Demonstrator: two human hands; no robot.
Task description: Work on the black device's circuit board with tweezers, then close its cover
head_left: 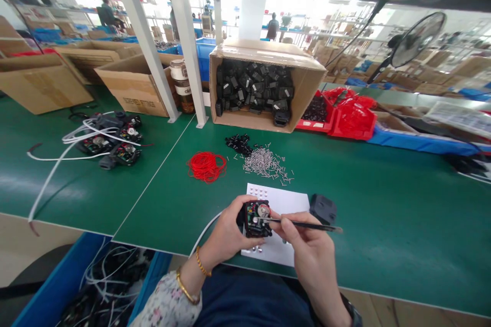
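I am holding a small black plastic housing with an exposed circuit board (255, 218) just above the near edge of the green felt-like worktop (383, 214), its open face turned up, showing coloured components and a round silvery disc. My left hand (226, 235) is wrapping around its left side, thumb on top, my grip clamped on the housing; two gold bangles are sitting on that wrist. My right hand (307, 255) is pinching a thin dark metal tool (303, 225) like a pen, fingers closed on its shaft, its tip touching the board beside the disc.

Under the housing a white rectangular sheet (286, 202) is lying flat, with small shiny round beads on it. Just right of it a black plastic cover (322, 208) is resting. Farther out are lying a tangle of red rubber bands (206, 166), a scattered heap of small silvery pins (264, 162) and a cardboard box tipped on its side, full of black plastic parts (264, 84).
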